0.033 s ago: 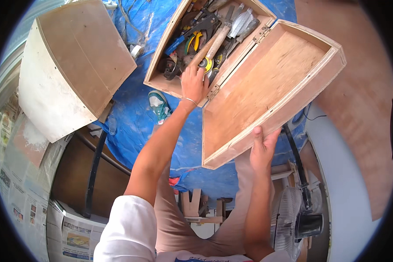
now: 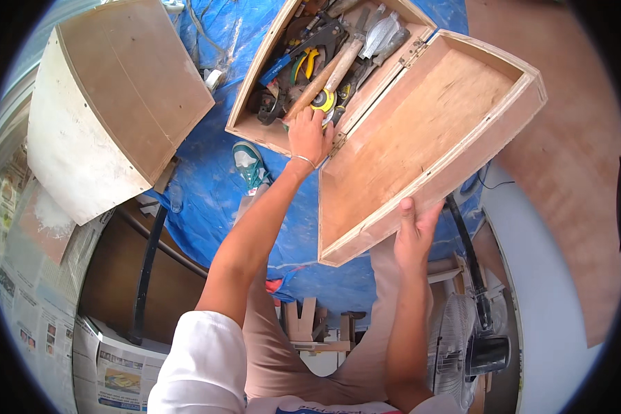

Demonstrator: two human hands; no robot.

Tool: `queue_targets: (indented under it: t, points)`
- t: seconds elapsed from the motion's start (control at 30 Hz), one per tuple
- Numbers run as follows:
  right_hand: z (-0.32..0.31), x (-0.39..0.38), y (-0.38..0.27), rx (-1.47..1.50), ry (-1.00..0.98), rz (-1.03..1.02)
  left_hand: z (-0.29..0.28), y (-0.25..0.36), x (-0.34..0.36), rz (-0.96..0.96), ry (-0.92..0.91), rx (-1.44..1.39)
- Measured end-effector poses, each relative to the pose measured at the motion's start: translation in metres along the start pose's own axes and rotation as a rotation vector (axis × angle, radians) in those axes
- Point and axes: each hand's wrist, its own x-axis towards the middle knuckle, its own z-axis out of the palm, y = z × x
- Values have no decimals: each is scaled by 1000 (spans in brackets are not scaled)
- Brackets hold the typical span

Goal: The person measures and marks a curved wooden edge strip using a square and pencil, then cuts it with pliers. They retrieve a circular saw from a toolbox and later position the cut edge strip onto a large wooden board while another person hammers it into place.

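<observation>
My left hand (image 2: 309, 140) is sitting nearer, inside the toolbox (image 2: 258, 140) at upper centre, grip hidden, by a wooden handle (image 2: 312, 94) slanting up-right, while my right hand (image 2: 415, 238) is clamping the lid (image 2: 414, 148) right of centre.

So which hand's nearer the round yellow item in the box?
Left. The left hand is just beside the round yellow item; the right hand is farther off, holding the hinged lid.

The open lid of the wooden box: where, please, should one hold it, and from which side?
Grip the open lid probably near the middle of its long free rim, coming from the person's side. Hinges join its opposite edge to the wooden box, and this raised rim suits thumb and fingers. The right hand holds that rim.
</observation>
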Motion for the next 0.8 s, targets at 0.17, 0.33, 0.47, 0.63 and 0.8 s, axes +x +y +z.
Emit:
queue_targets:
  t: [0.17, 0.33, 0.47, 0.63, 0.8]
  points:
    - [2, 2, 4, -32, -8, -65, 40, -5, -12, -650, -362, -119]
    - [7, 1, 2, -2, -4, -77, 54, -23, -18, -502, -210, -353]
    - [15, 1, 1, 43, 23, -107, -3, -25, -16, -409, -335, -811]
    - [51, 12, 0, 109, 93, -294, -170, -12, -86, -496, -388, -1107]
    - [179, 47, 1, -518, 167, -485, -319, -21, -201, -457, -100, -1179]
